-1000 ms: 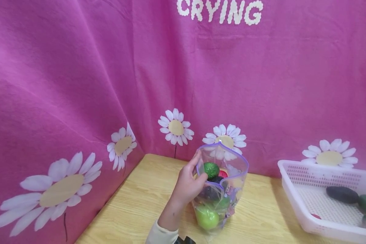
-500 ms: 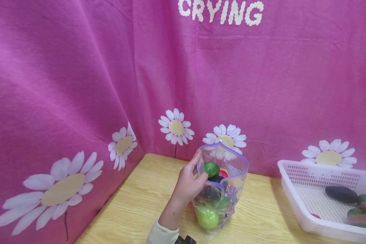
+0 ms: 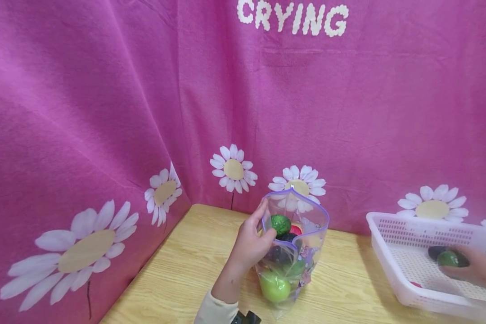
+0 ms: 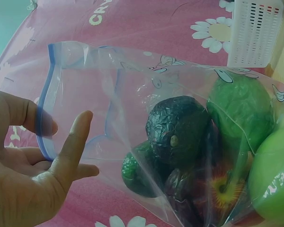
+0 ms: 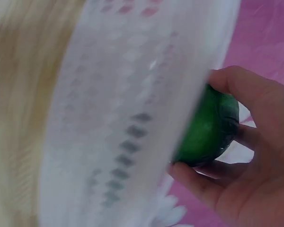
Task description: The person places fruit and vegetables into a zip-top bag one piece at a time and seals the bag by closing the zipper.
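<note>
At the purple rim of a clear zip bag (image 3: 316, 252), my left hand (image 3: 249, 238) pinches the plastic and the mouth stands wide. Inside the upright bag are a green apple (image 3: 275, 287), a dark avocado (image 4: 177, 130), a bumpy green fruit (image 3: 281, 224) and part of a red fruit (image 3: 295, 230). Over the white basket (image 3: 389, 270) at the right, my right hand (image 3: 479, 267) grips a green avocado (image 3: 447, 258), its fingers curled around it. The right wrist view shows that avocado (image 5: 208, 127) partly hidden by the basket's wall.
A dark oval fruit (image 3: 435, 253) lies in the basket behind the held avocado, and a small red piece (image 3: 416, 284) shows by its near wall. The wooden table (image 3: 178, 270) runs between bag and basket. Pink daisy-printed cloth (image 3: 348, 112) hangs behind and at left.
My right hand has come further into view from the right edge and now lifts the green avocado inside the basket. The left hand and the bag have stayed put.
</note>
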Motion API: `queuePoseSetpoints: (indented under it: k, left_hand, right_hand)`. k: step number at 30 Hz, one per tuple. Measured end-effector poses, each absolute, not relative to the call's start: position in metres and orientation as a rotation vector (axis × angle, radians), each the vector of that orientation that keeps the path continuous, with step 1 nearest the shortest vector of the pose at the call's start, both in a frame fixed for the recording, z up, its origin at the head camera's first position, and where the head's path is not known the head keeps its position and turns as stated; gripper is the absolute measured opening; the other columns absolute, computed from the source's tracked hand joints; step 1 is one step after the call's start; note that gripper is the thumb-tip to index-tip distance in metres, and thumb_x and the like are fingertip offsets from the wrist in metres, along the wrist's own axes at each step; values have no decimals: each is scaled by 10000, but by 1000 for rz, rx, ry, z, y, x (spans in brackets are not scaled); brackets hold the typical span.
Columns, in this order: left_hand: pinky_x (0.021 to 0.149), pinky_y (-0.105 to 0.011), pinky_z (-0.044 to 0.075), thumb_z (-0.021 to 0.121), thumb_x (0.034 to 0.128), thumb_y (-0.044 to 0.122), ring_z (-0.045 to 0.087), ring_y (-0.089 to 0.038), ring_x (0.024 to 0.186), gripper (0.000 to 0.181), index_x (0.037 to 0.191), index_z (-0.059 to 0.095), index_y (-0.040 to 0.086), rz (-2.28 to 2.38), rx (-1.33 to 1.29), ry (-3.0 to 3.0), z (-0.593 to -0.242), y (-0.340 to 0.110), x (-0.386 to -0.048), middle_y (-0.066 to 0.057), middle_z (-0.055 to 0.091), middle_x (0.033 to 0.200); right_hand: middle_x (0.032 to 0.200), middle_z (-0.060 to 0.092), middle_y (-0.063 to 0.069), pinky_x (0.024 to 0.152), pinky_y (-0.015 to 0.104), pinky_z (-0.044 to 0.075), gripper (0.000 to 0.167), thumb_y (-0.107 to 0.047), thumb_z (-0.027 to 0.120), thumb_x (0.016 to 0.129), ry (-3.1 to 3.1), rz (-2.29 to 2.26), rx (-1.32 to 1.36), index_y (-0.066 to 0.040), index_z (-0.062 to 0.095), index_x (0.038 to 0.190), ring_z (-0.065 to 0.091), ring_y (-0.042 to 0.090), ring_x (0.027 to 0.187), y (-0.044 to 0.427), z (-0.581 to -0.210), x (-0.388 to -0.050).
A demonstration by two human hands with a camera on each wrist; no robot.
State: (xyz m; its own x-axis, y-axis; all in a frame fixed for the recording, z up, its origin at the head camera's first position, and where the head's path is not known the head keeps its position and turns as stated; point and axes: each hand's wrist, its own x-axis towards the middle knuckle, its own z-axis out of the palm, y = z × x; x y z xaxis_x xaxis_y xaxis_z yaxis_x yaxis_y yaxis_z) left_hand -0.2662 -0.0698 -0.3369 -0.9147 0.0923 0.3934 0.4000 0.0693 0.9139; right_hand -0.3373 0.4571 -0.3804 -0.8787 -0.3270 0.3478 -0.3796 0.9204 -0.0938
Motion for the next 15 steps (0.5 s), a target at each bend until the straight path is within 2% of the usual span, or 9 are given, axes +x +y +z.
queuePoseSetpoints:
  k: [2, 4, 5, 9, 13, 15]
  left_hand:
    - [1162, -432, 320, 548, 897, -41, 315, -312, 1494, 732, 1584, 305, 36, -1930, -502, -2119, -336, -69, -266, -77, 236, 1671]
    - [1165, -438, 315, 548, 905, -41, 310, -308, 1497, 732, 1587, 297, 41, -1928, -501, -2126, -336, -69, -265, -73, 232, 1673]
    - [1166, -441, 314, 547, 910, -39, 306, -305, 1500, 731, 1590, 292, 45, -1926, -501, -2130, -336, -69, -265, -71, 229, 1675]
    - [1173, -447, 306, 541, 918, -39, 290, -302, 1508, 728, 1593, 282, 44, -1915, -502, -2142, -335, -68, -264, -65, 224, 1678]
    - [1172, -441, 311, 537, 919, -39, 283, -289, 1513, 725, 1594, 284, 44, -1906, -494, -2161, -335, -66, -265, -57, 225, 1678]
    - [1166, -435, 324, 540, 923, -37, 275, -273, 1517, 726, 1596, 284, 53, -1900, -489, -2174, -334, -65, -265, -43, 223, 1679]
  right_hand:
    - [839, 676, 72, 635, 323, 489, 437, -161, 907, 644, -2686, 218, 569, 30, 678, 963, 563, 62, 724, 442, -370, -333]
    - [824, 677, 41, 612, 300, 478, 463, -165, 916, 629, -2620, 209, 608, -7, 679, 993, 549, 34, 707, 426, -360, -328]
    - [828, 668, 60, 592, 312, 493, 473, -160, 898, 674, -2656, 232, 599, 9, 660, 1046, 558, 44, 715, 416, -353, -324]
    - [884, 651, 207, 598, 460, 536, 576, -191, 892, 710, -2651, 275, 615, 9, 604, 1167, 631, 318, 768, 375, -326, -313]
    - [989, 624, 293, 597, 434, 525, 640, -166, 902, 703, -2556, 361, 683, -7, 587, 1236, 621, 394, 844, 339, -305, -305]
    - [1009, 641, 257, 604, 363, 498, 653, -151, 911, 686, -2479, 388, 719, -29, 595, 1245, 614, 354, 857, 322, -295, -302]
